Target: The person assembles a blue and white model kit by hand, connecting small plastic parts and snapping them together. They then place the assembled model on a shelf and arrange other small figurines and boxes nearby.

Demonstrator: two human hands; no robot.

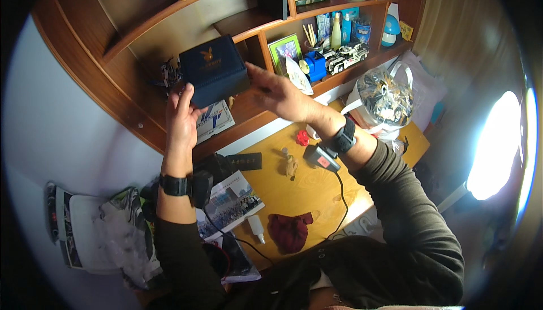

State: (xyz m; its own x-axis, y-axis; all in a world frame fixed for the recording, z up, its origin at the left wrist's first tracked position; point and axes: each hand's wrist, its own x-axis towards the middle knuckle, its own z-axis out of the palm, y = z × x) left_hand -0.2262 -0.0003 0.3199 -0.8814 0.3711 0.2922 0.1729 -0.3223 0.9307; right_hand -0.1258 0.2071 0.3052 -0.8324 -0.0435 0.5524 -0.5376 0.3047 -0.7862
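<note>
A dark blue box (209, 69) with a gold emblem on its lid is at the shelf, tilted a little. My left hand (182, 119) grips its lower left corner, thumb up along the side and fingers curled beneath. At its right side is my right hand (281, 96), fingers stretched toward the box edge; whether the fingertips touch it, I cannot tell. Just below the box lies a flat white box (215, 120) with blue print. Each wrist wears a black strap with a small device.
The curved wooden shelf (249, 123) holds a framed picture (287, 52), a blue toy (314, 65), a white model vehicle (348, 56) and bottles. On the yellow table (322, 197) lie a maroon cloth (289, 232), a brochure (233, 202) and a white tube (256, 228). A full bag (384, 98) stands right, near a bright lamp (498, 146).
</note>
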